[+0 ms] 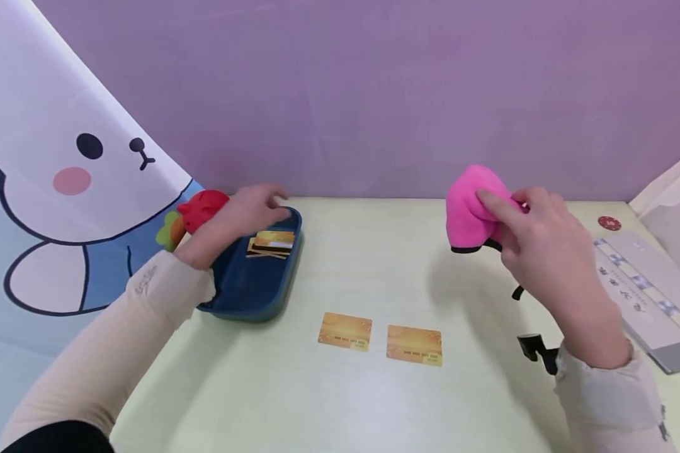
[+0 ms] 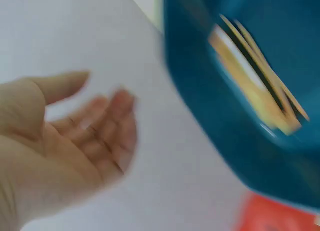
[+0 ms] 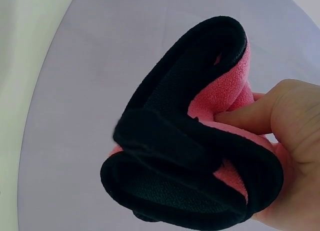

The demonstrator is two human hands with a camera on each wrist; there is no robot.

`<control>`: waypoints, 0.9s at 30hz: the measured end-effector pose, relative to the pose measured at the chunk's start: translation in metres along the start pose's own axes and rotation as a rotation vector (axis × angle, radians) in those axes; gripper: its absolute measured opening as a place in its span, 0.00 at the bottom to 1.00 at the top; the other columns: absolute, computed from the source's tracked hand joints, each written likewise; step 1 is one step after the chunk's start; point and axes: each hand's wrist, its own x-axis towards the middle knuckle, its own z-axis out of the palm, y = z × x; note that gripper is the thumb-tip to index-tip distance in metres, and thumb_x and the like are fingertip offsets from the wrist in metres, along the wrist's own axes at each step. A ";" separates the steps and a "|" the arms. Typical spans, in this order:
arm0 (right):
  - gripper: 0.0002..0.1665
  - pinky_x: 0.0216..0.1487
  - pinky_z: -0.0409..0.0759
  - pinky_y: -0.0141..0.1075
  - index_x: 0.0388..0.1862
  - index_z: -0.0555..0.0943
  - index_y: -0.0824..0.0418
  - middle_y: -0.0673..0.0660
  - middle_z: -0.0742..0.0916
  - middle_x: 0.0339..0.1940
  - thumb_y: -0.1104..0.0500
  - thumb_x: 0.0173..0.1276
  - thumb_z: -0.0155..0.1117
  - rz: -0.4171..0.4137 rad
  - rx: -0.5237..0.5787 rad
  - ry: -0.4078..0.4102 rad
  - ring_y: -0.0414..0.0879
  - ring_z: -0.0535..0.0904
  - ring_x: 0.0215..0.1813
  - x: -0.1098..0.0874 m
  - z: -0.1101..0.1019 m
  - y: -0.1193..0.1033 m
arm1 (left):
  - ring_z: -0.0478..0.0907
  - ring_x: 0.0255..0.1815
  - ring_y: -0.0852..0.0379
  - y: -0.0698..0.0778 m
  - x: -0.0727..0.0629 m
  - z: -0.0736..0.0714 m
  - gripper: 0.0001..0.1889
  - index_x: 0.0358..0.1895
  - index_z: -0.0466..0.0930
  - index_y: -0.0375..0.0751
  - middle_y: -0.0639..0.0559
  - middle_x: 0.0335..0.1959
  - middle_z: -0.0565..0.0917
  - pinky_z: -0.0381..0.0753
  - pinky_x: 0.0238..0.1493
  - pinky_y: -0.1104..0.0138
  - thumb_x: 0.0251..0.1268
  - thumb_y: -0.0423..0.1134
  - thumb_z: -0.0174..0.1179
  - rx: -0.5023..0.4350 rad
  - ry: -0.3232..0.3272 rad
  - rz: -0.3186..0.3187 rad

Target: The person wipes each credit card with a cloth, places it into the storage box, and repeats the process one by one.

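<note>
My right hand [image 1: 549,251] pinches a pink fleece item with black trim [image 1: 470,207] above the table's right side. In the right wrist view, the pink fleece is folded, showing its black-edged opening and black lining; its exact kind is unclear. My left hand [image 1: 255,207] is over the far part of a dark blue tray [image 1: 286,292], fingers loosely bent and holding nothing. In the left wrist view the palm shows beside the tray, slightly blurred. Several gold bank cards [image 1: 272,244] lie stacked in the tray.
Two gold cards lie on the table: a left card [image 1: 345,331] and a right card [image 1: 414,345]. A red toy [image 1: 204,207] and a green-and-orange object [image 1: 172,231] stand behind the tray's left side. At right are a red chip [image 1: 609,223] and a grey box [image 1: 646,289].
</note>
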 end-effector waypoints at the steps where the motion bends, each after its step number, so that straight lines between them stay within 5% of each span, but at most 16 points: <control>1: 0.28 0.21 0.69 0.59 0.60 0.83 0.51 0.69 0.81 0.43 0.71 0.63 0.61 -0.001 -0.002 0.003 0.65 0.75 0.42 0.000 -0.001 0.000 | 0.81 0.52 0.46 0.016 -0.005 0.005 0.22 0.66 0.73 0.43 0.41 0.57 0.82 0.83 0.51 0.55 0.73 0.42 0.59 0.008 -0.020 0.071; 5: 0.29 0.21 0.69 0.58 0.61 0.83 0.51 0.69 0.81 0.44 0.71 0.63 0.61 0.010 -0.003 0.000 0.64 0.74 0.43 -0.001 -0.003 0.000 | 0.81 0.52 0.53 0.069 -0.027 0.038 0.22 0.66 0.74 0.48 0.48 0.56 0.83 0.82 0.52 0.60 0.72 0.43 0.61 0.113 -0.242 0.260; 8: 0.29 0.21 0.69 0.58 0.61 0.82 0.51 0.69 0.81 0.44 0.71 0.63 0.61 0.017 0.004 -0.009 0.64 0.74 0.43 -0.002 -0.003 -0.002 | 0.76 0.59 0.54 0.087 -0.041 0.068 0.28 0.71 0.69 0.49 0.50 0.64 0.78 0.79 0.59 0.60 0.70 0.44 0.64 0.249 -0.396 0.276; 11: 0.29 0.22 0.69 0.57 0.61 0.82 0.50 0.68 0.81 0.44 0.71 0.63 0.61 0.018 0.007 -0.014 0.64 0.75 0.44 -0.003 -0.001 -0.005 | 0.71 0.60 0.56 0.088 -0.052 0.093 0.36 0.74 0.64 0.51 0.52 0.67 0.72 0.77 0.62 0.60 0.64 0.47 0.68 0.344 -0.476 0.232; 18: 0.29 0.21 0.69 0.57 0.62 0.82 0.50 0.67 0.81 0.45 0.70 0.63 0.61 0.024 0.000 -0.025 0.63 0.75 0.44 -0.002 -0.002 -0.007 | 0.68 0.58 0.55 0.081 -0.062 0.123 0.42 0.70 0.64 0.53 0.52 0.65 0.70 0.75 0.62 0.57 0.53 0.53 0.75 0.505 -0.492 0.234; 27: 0.29 0.22 0.71 0.57 0.61 0.82 0.51 0.68 0.81 0.44 0.71 0.62 0.63 0.013 0.008 -0.018 0.63 0.76 0.44 -0.004 -0.001 -0.007 | 0.69 0.55 0.57 0.079 -0.054 0.127 0.40 0.66 0.67 0.50 0.55 0.59 0.75 0.76 0.60 0.60 0.52 0.56 0.75 0.526 -0.489 0.281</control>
